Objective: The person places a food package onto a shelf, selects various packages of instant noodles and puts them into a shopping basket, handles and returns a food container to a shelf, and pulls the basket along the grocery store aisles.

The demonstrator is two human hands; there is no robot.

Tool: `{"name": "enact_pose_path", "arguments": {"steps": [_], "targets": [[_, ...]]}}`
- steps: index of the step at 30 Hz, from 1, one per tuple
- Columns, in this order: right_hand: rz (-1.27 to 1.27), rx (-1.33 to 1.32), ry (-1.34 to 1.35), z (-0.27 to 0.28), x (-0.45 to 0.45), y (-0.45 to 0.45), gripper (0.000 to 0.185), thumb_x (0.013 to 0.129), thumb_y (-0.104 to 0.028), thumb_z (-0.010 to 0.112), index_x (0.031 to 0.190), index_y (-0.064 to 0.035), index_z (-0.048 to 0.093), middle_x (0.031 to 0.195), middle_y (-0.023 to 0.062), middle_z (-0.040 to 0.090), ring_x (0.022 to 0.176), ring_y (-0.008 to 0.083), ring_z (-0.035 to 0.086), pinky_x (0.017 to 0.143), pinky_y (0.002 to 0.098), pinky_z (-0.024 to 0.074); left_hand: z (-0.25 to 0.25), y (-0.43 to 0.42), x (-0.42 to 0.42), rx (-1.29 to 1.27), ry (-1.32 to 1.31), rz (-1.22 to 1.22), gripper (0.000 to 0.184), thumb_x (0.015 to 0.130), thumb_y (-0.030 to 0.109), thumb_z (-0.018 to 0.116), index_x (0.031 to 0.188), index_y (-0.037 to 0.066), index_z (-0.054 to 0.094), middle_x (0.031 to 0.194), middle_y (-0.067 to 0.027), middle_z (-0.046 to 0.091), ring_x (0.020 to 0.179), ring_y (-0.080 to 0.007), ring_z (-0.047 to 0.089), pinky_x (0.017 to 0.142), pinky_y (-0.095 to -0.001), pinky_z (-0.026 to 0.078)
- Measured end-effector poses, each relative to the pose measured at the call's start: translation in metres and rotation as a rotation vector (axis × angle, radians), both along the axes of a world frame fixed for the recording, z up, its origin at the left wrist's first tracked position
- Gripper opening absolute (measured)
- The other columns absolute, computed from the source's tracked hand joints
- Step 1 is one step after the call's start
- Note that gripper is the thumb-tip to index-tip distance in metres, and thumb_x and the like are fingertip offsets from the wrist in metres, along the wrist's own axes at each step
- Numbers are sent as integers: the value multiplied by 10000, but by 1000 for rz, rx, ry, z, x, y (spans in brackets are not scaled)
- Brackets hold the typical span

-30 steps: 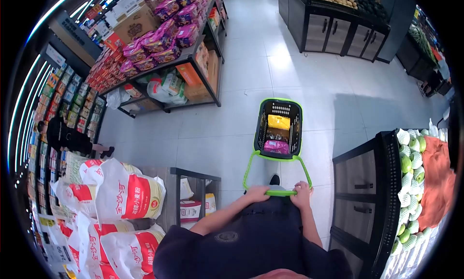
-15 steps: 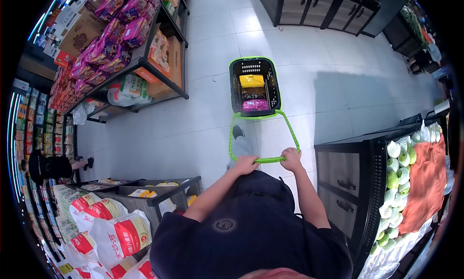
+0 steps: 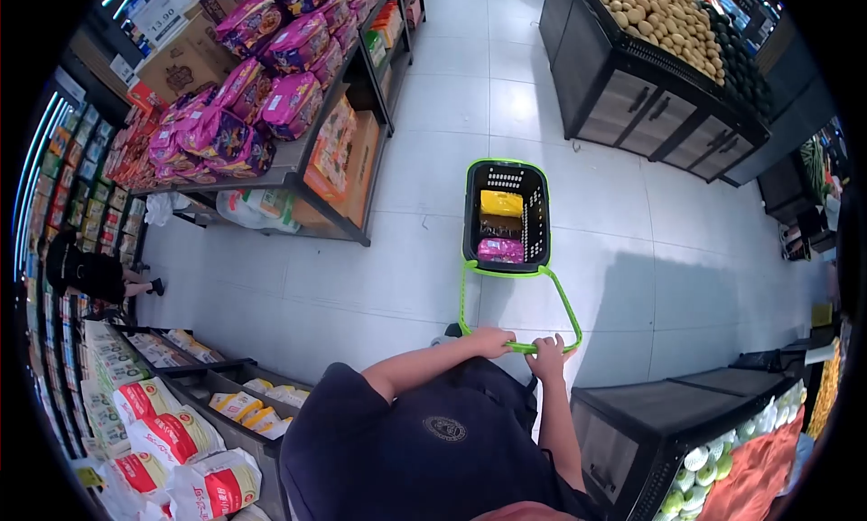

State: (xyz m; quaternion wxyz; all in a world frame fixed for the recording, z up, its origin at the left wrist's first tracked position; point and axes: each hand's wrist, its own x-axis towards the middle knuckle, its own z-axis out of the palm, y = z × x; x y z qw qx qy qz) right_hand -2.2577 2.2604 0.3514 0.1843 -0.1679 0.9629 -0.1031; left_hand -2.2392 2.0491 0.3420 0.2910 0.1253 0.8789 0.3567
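A black shopping basket (image 3: 471, 216) with a green rim stands out in front of me at floor level. Its long green handle (image 3: 567, 309) reaches back toward my body. My left hand (image 3: 492, 342) is closed around the left part of the handle's crossbar. Close beside it, my right hand (image 3: 547, 357) grips the crossbar near its right corner, fingers curled over it. Inside the basket lie a yellow package (image 3: 502, 203), a brown package (image 3: 500, 226) in the middle and a pink package (image 3: 500, 250) at the near end.
Pink snack bags (image 3: 293, 104) fill a shelf at left, above boxes (image 3: 336, 155). White flour sacks (image 3: 215, 485) lie lower left. A potato stand (image 3: 664, 24) is ahead right; net-wrapped fruit (image 3: 706, 467) is lower right. A person in black (image 3: 90, 270) is far left. Tiled floor (image 3: 424, 277) runs between.
My view has shifted, so the basket and my hands sit lower and further right, and the potatoes have come into sight. My hands are closer together on the handle.
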Motion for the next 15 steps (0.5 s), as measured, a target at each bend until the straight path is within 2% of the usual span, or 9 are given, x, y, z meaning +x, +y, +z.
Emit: {"name": "enact_pose_path", "arguments": {"steps": [4, 6, 8, 10, 12, 14, 15], "targets": [[3, -52, 25, -12, -64, -16, 334, 684, -336, 693, 981, -186, 662, 1123, 47, 580, 1266, 379, 363, 950, 803, 83, 6, -19, -60, -17, -43, 39, 315, 868, 403, 549, 1042, 145, 597, 935, -137, 655, 897, -340, 626, 752, -481, 473], [-11, -18, 72, -15, -106, -25, 254, 678, -320, 701, 877, -165, 672, 1068, 56, 608, 1219, 388, 408, 934, 805, 95, -6, -26, -97, 0, -56, 72, 322, 870, 418, 541, 1034, 146, 596, 930, -132, 655, 898, -346, 624, 751, -487, 472], [13, -26, 97, -12, -156, -31, 236, 678, -327, 706, 848, -165, 677, 1040, 54, 622, 1196, 374, 431, 934, 793, 114, -11, -36, -136, -6, -56, 115, 336, 859, 437, 549, 1023, 149, 607, 943, -128, 656, 880, -344, 626, 750, -501, 467], [53, -67, 139, -10, -208, -29, 240, 674, -339, 716, 843, -172, 680, 983, 44, 637, 1154, 361, 467, 927, 780, 144, -13, -47, -173, -88, 43, 129, 356, 842, 460, 565, 1025, 160, 625, 966, -105, 658, 941, -332, 610, 801, -499, 453], [115, -61, 159, -10, -266, -34, 245, 684, -368, 716, 840, -182, 688, 935, 41, 647, 1094, 353, 507, 912, 770, 172, -5, -66, -215, -156, 35, 186, 354, 835, 453, 568, 1031, 165, 633, 987, -96, 656, 984, -326, 593, 833, -494, 442], [149, 20, -27, -8, -311, -45, 238, 701, -389, 703, 839, -195, 694, 923, 42, 650, 1052, 349, 528, 904, 787, 167, -3, -89, -228, -230, -2, 226, 354, 828, 446, 572, 1038, 170, 642, 1008, -88, 654, 1027, -320, 575, 865, -489, 431], [182, 48, -78, -6, -333, -54, 283, 700, -420, 693, 894, -213, 700, 957, 45, 654, 1037, 351, 536, 900, 804, 159, -7, -101, -239, -227, 46, 364, 350, 825, 424, 573, 1045, 162, 645, 1033, -89, 647, 1060, -319, 556, 898, -478, 418]]}}
